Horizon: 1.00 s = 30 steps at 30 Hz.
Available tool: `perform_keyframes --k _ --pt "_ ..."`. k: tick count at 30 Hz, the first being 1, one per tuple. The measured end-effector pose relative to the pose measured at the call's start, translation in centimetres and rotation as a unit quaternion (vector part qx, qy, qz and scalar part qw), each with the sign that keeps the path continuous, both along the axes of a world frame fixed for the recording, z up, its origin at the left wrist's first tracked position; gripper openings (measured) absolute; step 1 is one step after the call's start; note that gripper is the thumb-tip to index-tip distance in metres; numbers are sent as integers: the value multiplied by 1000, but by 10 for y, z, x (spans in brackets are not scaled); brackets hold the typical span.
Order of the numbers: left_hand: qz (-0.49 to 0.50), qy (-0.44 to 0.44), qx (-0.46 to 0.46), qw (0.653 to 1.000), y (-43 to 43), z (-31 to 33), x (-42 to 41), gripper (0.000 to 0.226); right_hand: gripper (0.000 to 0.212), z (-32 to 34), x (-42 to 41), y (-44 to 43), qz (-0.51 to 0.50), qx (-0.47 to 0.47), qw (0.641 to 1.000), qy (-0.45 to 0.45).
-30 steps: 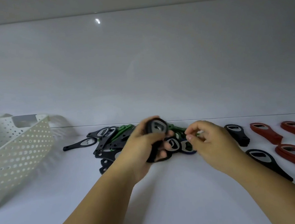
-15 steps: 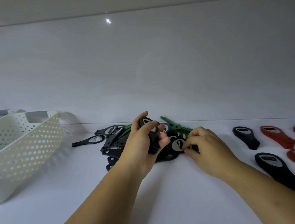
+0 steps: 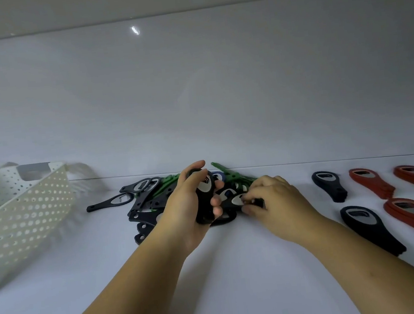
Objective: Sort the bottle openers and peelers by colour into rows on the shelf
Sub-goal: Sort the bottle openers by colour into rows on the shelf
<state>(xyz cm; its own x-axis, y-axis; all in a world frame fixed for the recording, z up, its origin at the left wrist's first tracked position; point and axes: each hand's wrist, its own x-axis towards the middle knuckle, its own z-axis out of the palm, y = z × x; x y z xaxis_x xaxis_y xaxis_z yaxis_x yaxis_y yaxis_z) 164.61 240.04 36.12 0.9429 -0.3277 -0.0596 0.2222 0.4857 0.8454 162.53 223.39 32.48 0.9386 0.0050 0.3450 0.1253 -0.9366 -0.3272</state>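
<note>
**Now pinching a second black opener out of the pile**

Left hand (image 3: 193, 205) grips a black bottle opener (image 3: 205, 203) upright over the mixed pile (image 3: 149, 204), fingers curled round it, same hold as a second ago. It may be more than one stacked; can't tell. Right hand (image 3: 275, 200) hovered over the pile a second ago and has since dropped onto it. Its fingers now pinch a second black opener (image 3: 236, 201) at the metal-plated end. That one lies in the heap, not lifted yet.

The pile sits mid-shelf (image 3: 214, 272) by the back wall: black pieces, green peelers (image 3: 228, 173), a bit of blue. To the right is the black row (image 3: 329, 186), two openers one behind the other, then red openers (image 3: 370, 182) in rows beside it. White perforated basket (image 3: 27, 216) is at far left.

Likely gathering blacks in the left hand before adding them to the black row. The row is short and the pile big, so plenty is left. No green or blue row in view.
</note>
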Motion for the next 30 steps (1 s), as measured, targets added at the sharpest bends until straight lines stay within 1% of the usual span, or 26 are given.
perform_keyframes --k 1,3,5,7,8,10,12,14,16,18,19,21,23,25,27,28,30 --pt "5 -7 7 1000 0 -1 1 20 26 1 0 0 4 17 1000 -17" --pt "26 -37 26 999 1 -1 1 24 22 3 -1 -1 6 51 998 -41" --pt "81 -99 76 989 2 -2 1 28 25 8 -4 -4 2 82 994 -69" --pt "142 -169 122 968 2 -3 2 31 28 14 -9 -6 7 122 987 -105" --pt "160 -191 129 960 2 -3 2 31 29 17 -12 -7 16 152 982 -116" --pt "167 -203 130 956 2 -3 3 28 31 22 -17 -8 41 206 970 -119" --pt "133 -185 138 964 2 -2 2 22 33 25 -21 -7 71 226 966 -108" --pt "37 -143 163 976 1 -2 -4 15 30 25 -24 -5 106 232 963 -91" --pt "-91 -109 188 972 -3 -5 -10 24 23 23 -25 0 131 236 957 -102" --pt "-179 -103 185 961 -7 -9 -17 41 19 22 -23 3 123 219 955 -160" --pt "-200 -108 179 957 -9 -11 -18 50 23 22 -23 4 113 210 952 -189" --pt "-219 -113 161 956 -11 -14 -16 58 27 23 -23 5 97 236 943 -215" --pt "-239 -99 118 959 -10 -15 -12 51 20 23 -22 7 87 273 932 -221" --pt "-273 -82 62 957 -9 -15 -10 40 17 23 -21 8 73 265 933 -231" --pt "-297 -80 41 951 -9 -16 -9 36 29 23 -22 8 72 282 933 -213" --pt "-301 -82 47 949 -9 -16 -10 40 33 25 -23 9 76 316 927 -187" --pt "-305 -82 61 947 -10 -18 -10 52 33 28 -26 8 78 364 915 -154"
